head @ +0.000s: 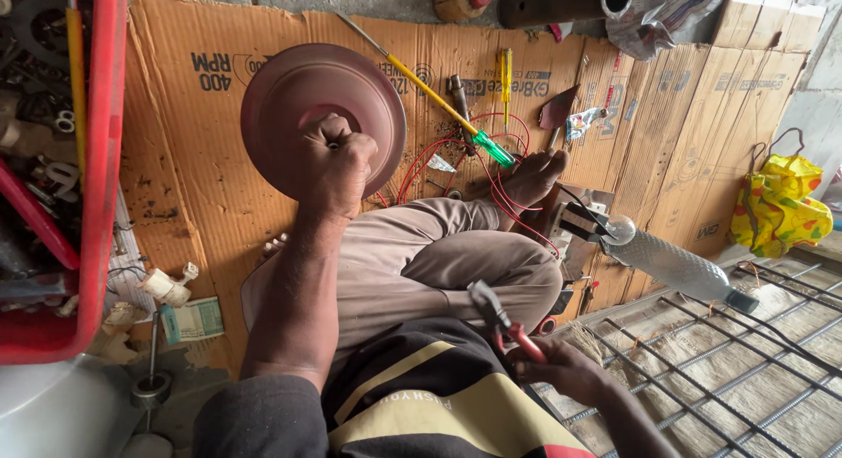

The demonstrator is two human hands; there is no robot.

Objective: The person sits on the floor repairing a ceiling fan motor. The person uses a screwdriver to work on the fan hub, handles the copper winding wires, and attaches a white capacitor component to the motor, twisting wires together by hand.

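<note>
Left hand (338,164) fisted on round dusty-pink disc (323,116) — right hand (561,366) grips red-handled pliers (509,331).

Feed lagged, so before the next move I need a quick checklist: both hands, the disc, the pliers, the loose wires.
1. Left hand gripping at the centre of the pink disc: ok, fist closed on a small metal stub.
2. Right hand holding the red-handled pliers: ok.
3. Pliers apart from the disc: ok, they sit over the knee.
4. Red wires clear of the disc: cannot tell; they loop close to its edge.
5. Yellow screwdriver out of the hands' way: ok, lying on the cardboard.
6. Disc lying flat: cannot tell.
</note>
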